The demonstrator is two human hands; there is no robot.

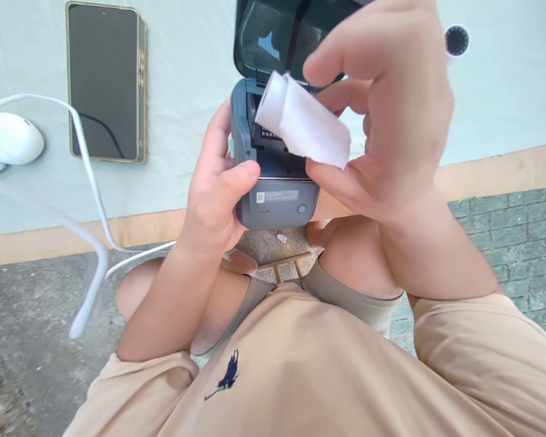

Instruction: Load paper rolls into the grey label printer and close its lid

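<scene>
My left hand is wrapped round the left side of a small dark grey label printer, its thumb on the front edge. The printer's dark, see-through lid is tipped up, so the black paper bay shows. Over that bay is a small white paper roll, tilted, with a loose paper end hanging toward the lower right. My right hand is curled about this roll, the thumb under the loose end. Part of its grip is hidden behind the paper.
On the pale cloth-covered table lies a smartphone at the left. Beside it are a white rounded device and a white cable. A small white cylinder with a dark top stands at the right. A paper scrap lies on the ground below.
</scene>
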